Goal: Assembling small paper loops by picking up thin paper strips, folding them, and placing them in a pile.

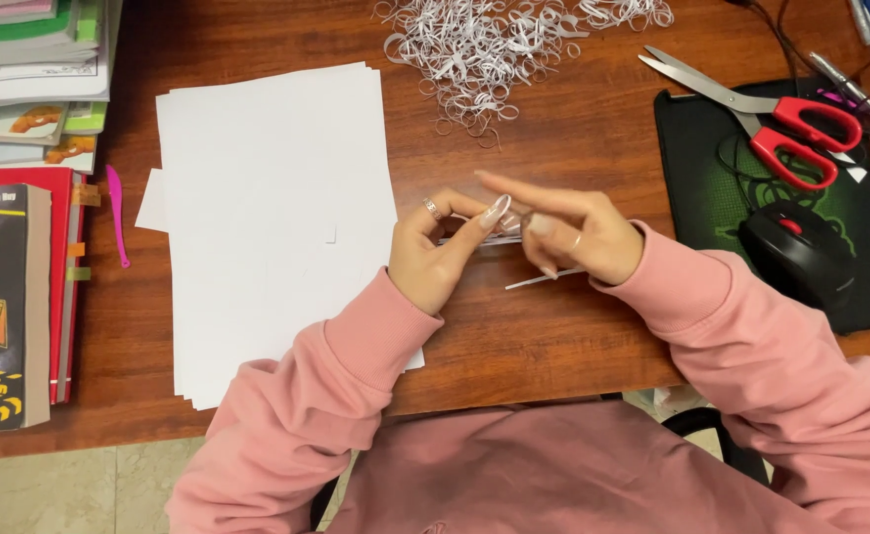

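A thin white paper strip (502,237) sits pinched between the fingers of the left hand (437,252) and right hand (575,237), just above the wooden surface (553,336). Beside them lies a stack of white paper (267,218); curled loops (494,44) and red scissors (771,119) lie beyond.

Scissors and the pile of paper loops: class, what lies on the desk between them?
In the head view, only bare wooden desk lies between the red-handled scissors and the pile of white paper loops.
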